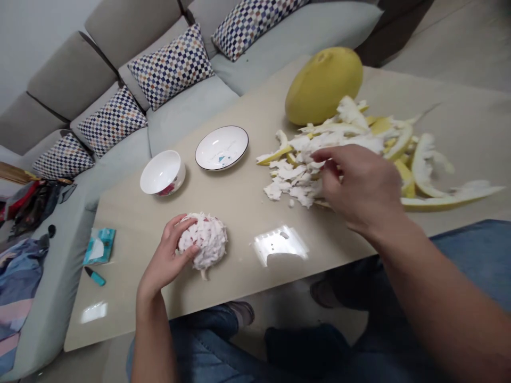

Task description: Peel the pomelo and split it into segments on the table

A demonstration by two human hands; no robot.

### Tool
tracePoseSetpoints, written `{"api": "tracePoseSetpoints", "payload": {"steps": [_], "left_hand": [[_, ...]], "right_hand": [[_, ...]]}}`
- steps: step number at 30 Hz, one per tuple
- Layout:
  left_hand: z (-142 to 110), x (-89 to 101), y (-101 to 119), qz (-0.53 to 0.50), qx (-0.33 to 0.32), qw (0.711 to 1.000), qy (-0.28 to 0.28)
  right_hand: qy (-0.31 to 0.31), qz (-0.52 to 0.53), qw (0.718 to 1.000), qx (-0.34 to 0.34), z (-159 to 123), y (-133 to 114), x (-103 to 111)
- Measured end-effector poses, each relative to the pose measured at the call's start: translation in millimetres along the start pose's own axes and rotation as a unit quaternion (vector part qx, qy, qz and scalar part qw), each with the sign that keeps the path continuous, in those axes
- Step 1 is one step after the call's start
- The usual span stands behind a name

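Observation:
My left hand [174,254] is wrapped round the left side of a peeled pomelo [207,242], which rests on the table with ragged white pith over it and a small strip hanging at its lower edge. Above a heap of pomelo peel and pith [293,178], my right hand [357,183] is closed, thumb and forefinger drawn together. White pith lies right behind those fingertips, so whether they grip a piece is hidden. A whole yellow-green pomelo [325,85] sits just beyond the heap.
A white bowl [162,173] and a dark-rimmed plate [221,149] stand toward the far side of the glossy table [235,199]. A tissue pack [104,244] and a teal marker [95,276] lie at the left end. A grey sofa [191,109] with checkered cushions runs behind.

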State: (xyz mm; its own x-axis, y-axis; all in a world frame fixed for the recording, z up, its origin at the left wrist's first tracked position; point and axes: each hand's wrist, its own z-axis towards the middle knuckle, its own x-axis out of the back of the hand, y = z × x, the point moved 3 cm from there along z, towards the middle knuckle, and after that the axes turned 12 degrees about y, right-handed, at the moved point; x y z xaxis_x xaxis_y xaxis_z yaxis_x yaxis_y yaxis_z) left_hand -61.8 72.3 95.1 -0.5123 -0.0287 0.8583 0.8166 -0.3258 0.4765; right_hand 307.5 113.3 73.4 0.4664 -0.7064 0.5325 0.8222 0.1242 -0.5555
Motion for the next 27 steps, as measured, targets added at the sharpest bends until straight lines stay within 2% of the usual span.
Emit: {"api": "tracePoseSetpoints", "payload": {"steps": [3,8,12,17,22,27], "left_hand": [[4,-2.5,6,0.041,0.024,0.998,0.032],[14,-11.0,13,0.076,0.061,0.992,0.076],[27,-19.0,12,0.018,0.08,0.988,0.128],[41,-27.2,6,-0.043,0.089,0.984,0.148],[46,-30.0,6,-0.065,0.103,0.981,0.151],[49,-30.9,7,-0.071,0.115,0.98,0.149]], "right_hand": [[-0.047,0.087,0.994,0.051,-24,-23,-8],[-0.196,0.195,0.953,0.127,-86,-71,-28],[-0.227,0.234,0.939,0.113,-115,-93,-39],[-0.19,0.251,0.945,0.083,-114,-105,-50],[-0.203,0.215,0.953,0.072,-102,-114,-61],[-0.224,0.126,0.959,0.119,-95,-125,-63]]}}
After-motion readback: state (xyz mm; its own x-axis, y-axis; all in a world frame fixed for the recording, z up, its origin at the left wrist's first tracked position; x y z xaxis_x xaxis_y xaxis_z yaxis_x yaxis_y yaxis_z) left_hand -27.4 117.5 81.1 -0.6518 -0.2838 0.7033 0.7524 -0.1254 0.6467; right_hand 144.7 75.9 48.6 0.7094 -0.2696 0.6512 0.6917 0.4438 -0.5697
